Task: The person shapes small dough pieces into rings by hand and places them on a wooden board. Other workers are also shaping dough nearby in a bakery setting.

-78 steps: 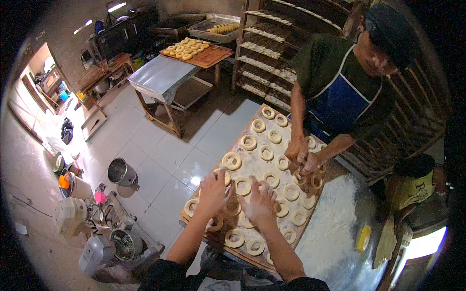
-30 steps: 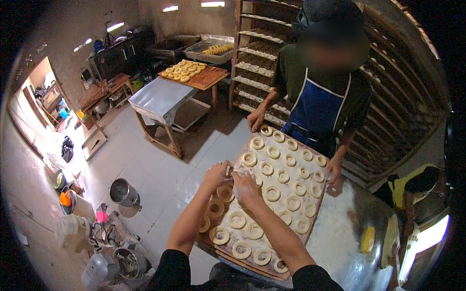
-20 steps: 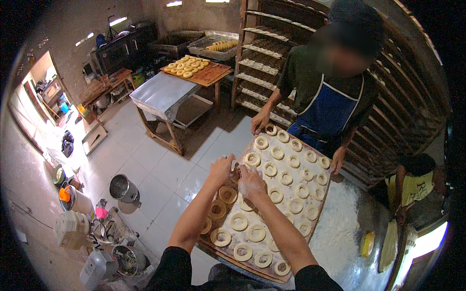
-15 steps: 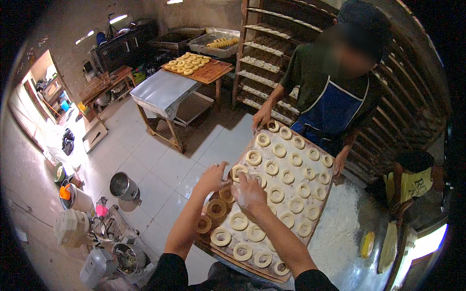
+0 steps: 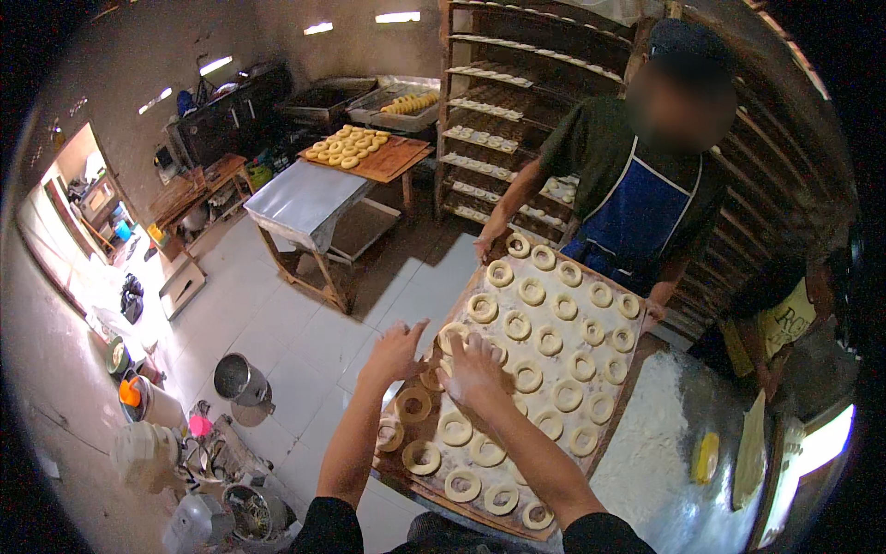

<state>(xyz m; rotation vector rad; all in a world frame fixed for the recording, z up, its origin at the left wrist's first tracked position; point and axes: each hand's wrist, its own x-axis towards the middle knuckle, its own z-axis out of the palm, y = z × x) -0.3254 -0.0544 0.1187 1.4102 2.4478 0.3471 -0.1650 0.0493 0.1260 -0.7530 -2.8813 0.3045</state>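
A floured wooden board [image 5: 506,297] in front of me carries rows of pale dough rings [image 5: 531,292]. My right hand [image 5: 477,372], dusted with flour, reaches over the board's left edge, its fingers spread on a dough ring [image 5: 452,332] there. Just left of that ring my left hand [image 5: 395,354] hovers beside the board, fingers apart and holding nothing. Several rings [image 5: 413,404] along the near left edge look darker. At the far end, a person in a blue apron [image 5: 637,205] has a hand [image 5: 489,242] on one corner and a hand [image 5: 653,312] at the other.
White flour [image 5: 637,425] covers the work table at right, where a yellow object [image 5: 706,458] lies. Another person in yellow [image 5: 780,323] stands there. Racks of trays [image 5: 484,109] rise behind. A metal-topped table [image 5: 309,198] and a pot [image 5: 242,379] stand left.
My left hand has drawn slightly away from the ring, with its fingers spreading. My right hand's fingers have spread over the ring. The co-worker's head and body have shifted a little.
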